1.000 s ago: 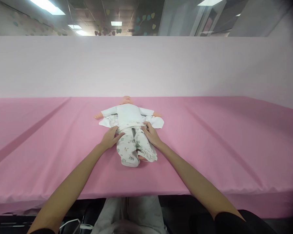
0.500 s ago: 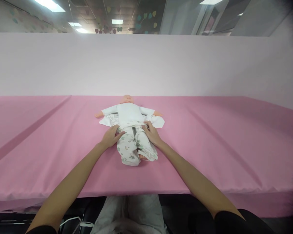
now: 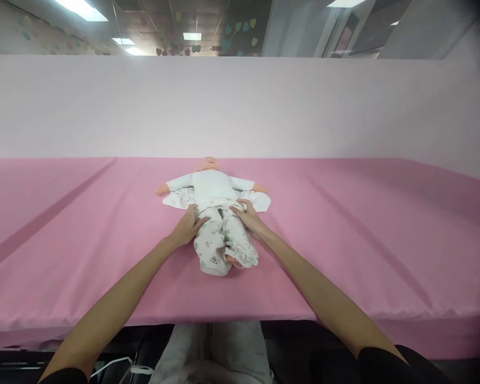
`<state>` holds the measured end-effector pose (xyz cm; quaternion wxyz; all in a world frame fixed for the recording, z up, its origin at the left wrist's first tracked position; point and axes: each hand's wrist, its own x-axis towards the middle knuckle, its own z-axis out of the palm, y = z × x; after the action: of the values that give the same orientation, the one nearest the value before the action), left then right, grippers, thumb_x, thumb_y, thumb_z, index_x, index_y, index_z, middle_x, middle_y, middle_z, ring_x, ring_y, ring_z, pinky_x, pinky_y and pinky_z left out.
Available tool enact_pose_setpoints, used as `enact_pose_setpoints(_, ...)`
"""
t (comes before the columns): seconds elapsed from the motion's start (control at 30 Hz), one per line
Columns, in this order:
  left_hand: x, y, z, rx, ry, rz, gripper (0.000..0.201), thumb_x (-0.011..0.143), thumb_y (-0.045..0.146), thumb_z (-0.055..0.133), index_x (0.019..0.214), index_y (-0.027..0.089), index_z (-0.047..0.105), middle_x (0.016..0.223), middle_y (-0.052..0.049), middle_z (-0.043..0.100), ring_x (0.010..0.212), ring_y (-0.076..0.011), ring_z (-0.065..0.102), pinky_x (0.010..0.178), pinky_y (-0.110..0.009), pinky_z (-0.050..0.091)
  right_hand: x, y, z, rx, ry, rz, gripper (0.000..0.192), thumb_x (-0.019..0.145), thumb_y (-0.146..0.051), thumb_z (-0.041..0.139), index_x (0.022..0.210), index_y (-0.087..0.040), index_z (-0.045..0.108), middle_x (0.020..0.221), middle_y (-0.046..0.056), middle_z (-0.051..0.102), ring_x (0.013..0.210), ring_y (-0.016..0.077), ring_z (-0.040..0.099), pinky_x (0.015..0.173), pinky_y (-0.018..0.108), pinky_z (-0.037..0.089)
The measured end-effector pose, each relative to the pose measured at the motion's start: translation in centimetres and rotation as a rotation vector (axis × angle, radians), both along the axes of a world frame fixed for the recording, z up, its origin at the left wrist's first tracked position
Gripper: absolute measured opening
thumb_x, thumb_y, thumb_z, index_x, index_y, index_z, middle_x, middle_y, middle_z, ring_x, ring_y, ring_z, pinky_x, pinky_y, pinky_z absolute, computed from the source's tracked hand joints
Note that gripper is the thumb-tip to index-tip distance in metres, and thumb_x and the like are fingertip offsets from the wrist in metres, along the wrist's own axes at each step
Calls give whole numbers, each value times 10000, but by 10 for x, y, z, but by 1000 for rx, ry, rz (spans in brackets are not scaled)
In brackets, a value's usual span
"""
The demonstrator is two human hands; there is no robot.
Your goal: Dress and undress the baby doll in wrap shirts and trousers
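A baby doll [image 3: 210, 184] in a white long-sleeved top lies on its back, arms spread, head at the far end. White printed pants [image 3: 211, 248] cover its hips and legs, and a bit of one foot shows at a cuff. At the left hip, my left hand [image 3: 186, 228] holds the pants, thumb on top and fingers along the side. On the opposite side my right hand [image 3: 251, 217] grips them near the waistband, thumb over the front. A white cloth [image 3: 260, 201] spreads out beneath the doll's back and arms.
A pink cover [image 3: 344, 240] with creases lies over the table. Behind it rises a white partition [image 3: 240, 106]. The table's front edge is close to my lap, and a white cable [image 3: 142, 369] hangs below at the left.
My left hand has moved slightly right and its thumb lies further over the pants. My right thumb has shifted inward near the waistband. The pant legs have moved slightly toward me.
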<state>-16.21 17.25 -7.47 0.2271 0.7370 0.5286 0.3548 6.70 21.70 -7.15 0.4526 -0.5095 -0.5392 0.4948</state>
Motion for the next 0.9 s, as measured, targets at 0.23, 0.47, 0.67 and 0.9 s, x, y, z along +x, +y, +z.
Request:
enact_pose_setpoints(0.23,8,-1,2,-44,-142,47,499,880,573,426,1165,184,297,959,-57,593,860,-199,577,746,-319,440,1,-2,6,-93,-68,-39,539,679,-581,694,1016,-197,521,1068,103,637,921,231,616,720,319,510)
enact_pose_setpoints(0.47,7,-10,8,69,16,139,489,889,578,398,1207,208,425,710,19,558,673,-185,550,676,-309,418,5,-5,10,172,-378,-82,441,738,-613,570,738,-172,575,776,51,643,751,208,569,613,279,399)
enact_pose_setpoints(0.67,15,-23,14,452,290,-180,840,757,742,467,1340,138,434,1065,-123,544,955,-259,479,873,-413,381,5,-14,11,347,-392,-140,405,788,-552,524,621,-184,514,646,0,578,644,158,497,587,257,336)
enact_pose_setpoints(0.9,32,-44,5,586,449,-359,1128,565,858,518,1429,150,355,1076,-148,459,990,-310,418,899,-508,346,1,-14,6,431,-396,-166,378,764,-461,533,546,-201,367,547,-36,413,566,122,396,556,257,281)
